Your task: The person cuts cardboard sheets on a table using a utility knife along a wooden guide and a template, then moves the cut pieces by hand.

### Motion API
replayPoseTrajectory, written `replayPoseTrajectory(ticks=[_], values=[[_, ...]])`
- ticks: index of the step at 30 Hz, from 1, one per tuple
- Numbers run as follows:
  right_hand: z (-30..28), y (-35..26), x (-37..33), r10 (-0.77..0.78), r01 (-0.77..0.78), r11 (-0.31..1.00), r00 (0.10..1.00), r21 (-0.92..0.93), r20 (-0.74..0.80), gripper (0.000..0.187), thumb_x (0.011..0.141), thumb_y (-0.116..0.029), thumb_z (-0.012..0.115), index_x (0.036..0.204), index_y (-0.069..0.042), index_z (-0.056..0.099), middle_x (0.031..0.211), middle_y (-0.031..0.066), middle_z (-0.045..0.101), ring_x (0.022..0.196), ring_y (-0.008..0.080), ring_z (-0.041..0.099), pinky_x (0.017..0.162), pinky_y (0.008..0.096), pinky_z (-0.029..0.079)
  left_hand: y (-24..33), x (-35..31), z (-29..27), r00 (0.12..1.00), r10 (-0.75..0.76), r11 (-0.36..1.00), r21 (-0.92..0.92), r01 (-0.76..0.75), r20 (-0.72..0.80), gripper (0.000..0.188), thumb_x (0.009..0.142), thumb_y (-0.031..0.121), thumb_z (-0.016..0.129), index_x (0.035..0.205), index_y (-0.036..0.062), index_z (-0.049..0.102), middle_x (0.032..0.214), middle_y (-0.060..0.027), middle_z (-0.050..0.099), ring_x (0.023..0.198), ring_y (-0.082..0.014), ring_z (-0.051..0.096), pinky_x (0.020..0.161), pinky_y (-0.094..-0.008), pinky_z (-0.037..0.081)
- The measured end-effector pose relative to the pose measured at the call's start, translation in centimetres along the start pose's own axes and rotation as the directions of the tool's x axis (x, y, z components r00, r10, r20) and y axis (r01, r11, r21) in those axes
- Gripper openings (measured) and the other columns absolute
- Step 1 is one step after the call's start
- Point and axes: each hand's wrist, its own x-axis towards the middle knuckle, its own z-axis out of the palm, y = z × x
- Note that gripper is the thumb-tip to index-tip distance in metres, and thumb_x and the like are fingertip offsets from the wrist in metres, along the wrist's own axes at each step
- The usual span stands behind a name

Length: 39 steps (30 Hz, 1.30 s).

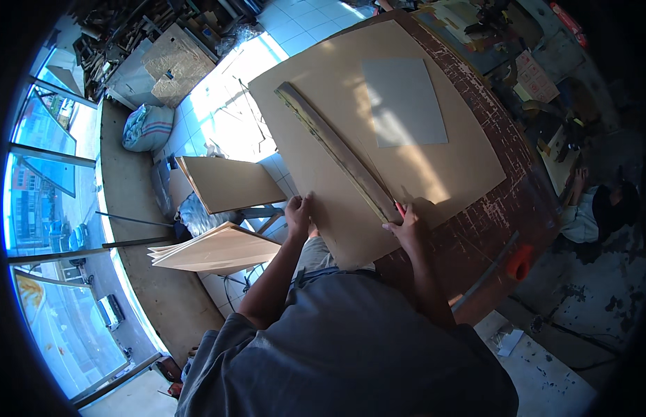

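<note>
A large brown board (323, 208) lies over the table, its near left corner jutting past the table edge. My left hand (299, 214) is closed at the left edge of this board, thumb on top. Across the board runs a long, worn wooden straightedge (337, 150), slanting from far left to near right. At its near end my right hand (410, 229) grips a slim red tool (400, 208), pen or knife I cannot tell, with the thumb beside the straightedge. A smaller grey sheet (406, 104) rests flat on the board, to the right of the straightedge.
The table (490, 226) has chipped dark red paint; an orange-red ring-shaped object (520, 263) sits at its near right. Stacked brown sheets (229, 184) and fanned sheets (215, 249) stand at left. A stuffed sack (148, 128) lies farther off. Another person (598, 212) is at right.
</note>
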Motion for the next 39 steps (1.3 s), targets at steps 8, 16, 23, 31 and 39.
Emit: replayPoseTrajectory(ticks=[8, 16, 23, 31, 39], values=[[-2.0, 2.8, 2.6, 0.285, -0.279, 0.931, 0.958, 0.235, 0.010, 0.057, 0.081, -0.052, 0.076, 0.087, 0.004, 0.065, 0.081, 0.0254, 0.066, 0.078, 0.0424, 0.065, 0.069, 0.0471, 0.050, 1.1, 0.4, 1.6, 0.996, -0.080, 0.936, -0.347, 0.060, -0.044, 0.025, 0.103, 0.024, 0.054, 0.100, 0.0003, 0.062, 0.088, -0.0027, 0.063, 0.078, -0.0097, 0.056, 0.070, -0.0265, 0.047], [-5.6, 3.0, 2.0, 0.287, -0.270, 0.944, 0.955, 0.189, -0.070, 0.050, 0.086, -0.041, 0.074, 0.067, 0.000, 0.052, 0.055, 0.0069, 0.044, 0.055, 0.0170, 0.041, 0.054, 0.0412, 0.036, 3.4, 4.0, -1.4, 0.957, 0.080, 0.917, -0.357, -0.180, -0.278, 0.027, 0.106, 0.023, 0.046, 0.099, 0.0000, 0.059, 0.086, -0.0037, 0.060, 0.077, -0.0118, 0.053, 0.072, -0.0299, 0.046], [-5.5, 6.9, 2.3, 0.380, -0.341, 0.918, 0.903, 0.205, -0.200, 0.054, 0.086, -0.049, 0.072, 0.080, 0.004, 0.061, 0.066, 0.0176, 0.059, 0.063, 0.0324, 0.061, 0.061, 0.0443, 0.045, 5.0, 5.2, -4.2, 0.946, 0.056, 0.888, -0.417, -0.193, -0.320, 0.038, 0.108, 0.027, 0.039, 0.107, -0.0037, 0.061, 0.095, -0.0089, 0.065, 0.084, -0.0162, 0.060, 0.079, -0.0316, 0.050], [-4.1, 12.2, 3.1, 0.302, -0.262, 0.950, 0.909, 0.169, -0.287, 0.037, 0.092, -0.029, 0.069, 0.099, 0.006, 0.063, 0.086, 0.0230, 0.067, 0.082, 0.0393, 0.067, 0.072, 0.0455, 0.050, 11.6, 4.5, -3.1, 0.997, -0.058, 0.815, -0.579, 0.019, -0.049, 0.044, 0.108, 0.034, 0.035, 0.125, -0.0018, 0.055, 0.106, -0.0141, 0.064, 0.090, -0.0223, 0.065, 0.077, -0.0359, 0.056], [-4.6, 10.3, 3.8, 0.233, -0.209, 0.972, 0.902, 0.106, -0.364, 0.035, 0.091, -0.021, 0.068, 0.114, 0.004, 0.057, 0.102, 0.0237, 0.061, 0.095, 0.0396, 0.063, 0.080, 0.0460, 0.049, 11.1, 5.1, -2.1, 0.850, 0.375, 0.570, -0.815, 0.103, 0.369, 0.020, 0.100, 0.029, 0.053, 0.099, 0.0097, 0.055, 0.062, 0.0000, 0.045, 0.054, -0.0139, 0.047, 0.049, -0.0307, 0.039]])
